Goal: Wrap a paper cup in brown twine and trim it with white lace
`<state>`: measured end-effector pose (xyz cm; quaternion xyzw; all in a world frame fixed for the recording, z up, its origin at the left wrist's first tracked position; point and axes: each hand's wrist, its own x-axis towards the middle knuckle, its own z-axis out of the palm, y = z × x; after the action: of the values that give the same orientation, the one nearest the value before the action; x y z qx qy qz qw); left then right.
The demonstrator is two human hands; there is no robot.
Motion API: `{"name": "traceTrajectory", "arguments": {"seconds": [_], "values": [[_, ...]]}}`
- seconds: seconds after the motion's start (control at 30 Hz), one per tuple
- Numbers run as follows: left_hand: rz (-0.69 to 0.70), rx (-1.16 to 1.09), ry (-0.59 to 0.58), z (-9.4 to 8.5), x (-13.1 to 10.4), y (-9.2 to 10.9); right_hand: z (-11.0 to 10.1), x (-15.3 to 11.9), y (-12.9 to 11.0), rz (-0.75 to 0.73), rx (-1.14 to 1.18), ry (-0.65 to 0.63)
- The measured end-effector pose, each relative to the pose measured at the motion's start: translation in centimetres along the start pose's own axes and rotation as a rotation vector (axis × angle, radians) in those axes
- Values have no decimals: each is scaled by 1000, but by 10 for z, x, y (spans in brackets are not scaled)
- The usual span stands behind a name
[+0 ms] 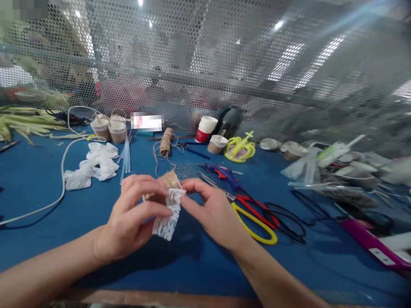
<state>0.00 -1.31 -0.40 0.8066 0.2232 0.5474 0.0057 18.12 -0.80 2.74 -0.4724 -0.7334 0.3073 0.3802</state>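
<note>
My left hand (126, 218) is curled around a small paper cup wrapped in brown twine (171, 180), held on its side above the table. A strip of white lace (167, 222) hangs over the cup's near side. The thumb and index finger of my right hand (215, 215) pinch the lace's upper end against the cup's rim, while my left fingers touch its left edge. Much of the cup is hidden behind my left fingers. Right of my hands lie a blue glue gun (225, 175) and scissors with yellow and red handles (270, 233).
White lace pieces (95, 162) and clear glue sticks (125, 153) lie left on the blue table. Behind are a twine roll (166, 142), finished small baskets (117, 130), paper cups (206, 128) and a yellow crown (240, 148). At right sits a magenta power strip (368, 242).
</note>
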Motion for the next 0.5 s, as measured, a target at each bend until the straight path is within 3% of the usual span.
{"name": "traceTrajectory", "arguments": {"seconds": [0.13, 0.27, 0.37, 0.5], "values": [[-376, -347, 103, -8, 8, 4, 2, -3, 1, -152, -69, -17], [-691, -468, 183, -9, 12, 2, 3, -6, -1, -211, -76, -76], [-815, -544, 204, -8, 12, -1, 4, -7, -3, -208, -68, -89], [-869, -604, 241, -7, 12, -2, 4, -6, -3, -175, -44, -120]]}}
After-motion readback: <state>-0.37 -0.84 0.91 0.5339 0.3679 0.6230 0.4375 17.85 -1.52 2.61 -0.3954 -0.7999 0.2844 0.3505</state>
